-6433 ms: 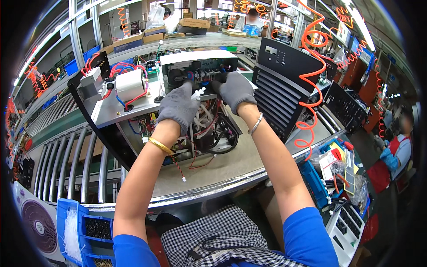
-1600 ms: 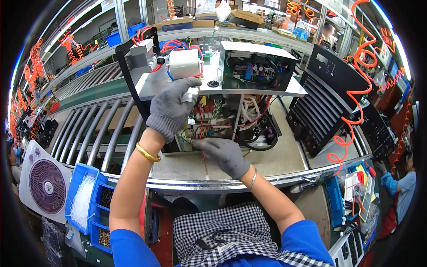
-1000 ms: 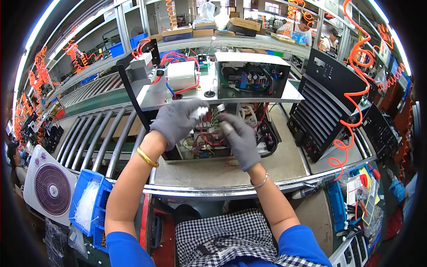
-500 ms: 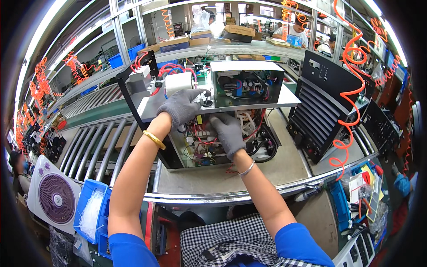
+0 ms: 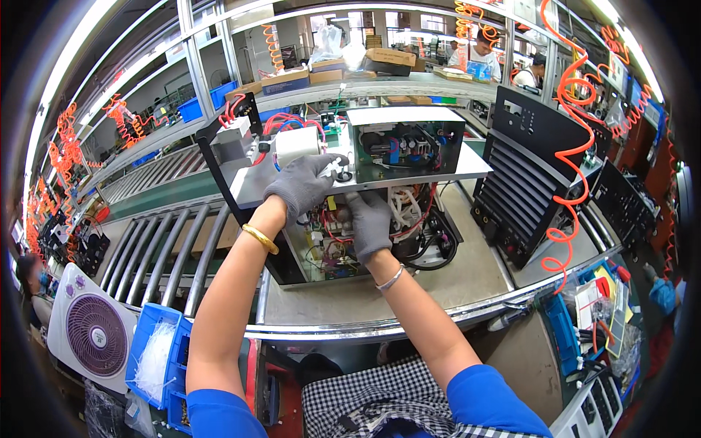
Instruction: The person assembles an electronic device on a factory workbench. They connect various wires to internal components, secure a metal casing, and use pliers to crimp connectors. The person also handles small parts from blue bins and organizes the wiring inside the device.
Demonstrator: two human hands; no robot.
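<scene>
An opened electrical machine chassis (image 5: 292, 269) stands before me, its metal shelf (image 5: 431, 177) above a bay of wires and boards. On the shelf, my left hand (image 5: 301, 188), in a grey glove, is closed, fingertips pinching small white connectors (image 5: 337, 167) beside a black grommet (image 5: 344, 176). A white cylindrical part (image 5: 298, 144) sits just behind that hand. My right hand (image 5: 372, 225), also gloved, reaches into the bay beneath the shelf; its fingertips are hidden there. White bundled leads (image 5: 404, 206) lie right of it. A dark box with a circuit board (image 5: 405, 150) rests on the shelf.
A black louvred panel (image 5: 522, 171) stands to the right, with a coiled orange hose (image 5: 562, 197) hanging before it. Rollers (image 5: 164, 252) run at left. Near me are a fan (image 5: 95, 328), a blue bin of white strips (image 5: 155, 358) and a blue tool tray (image 5: 561, 332).
My left hand has shifted slightly right and down in view, still at the grommet. My right hand stays under the shelf, its wrist a little farther left and more upright.
</scene>
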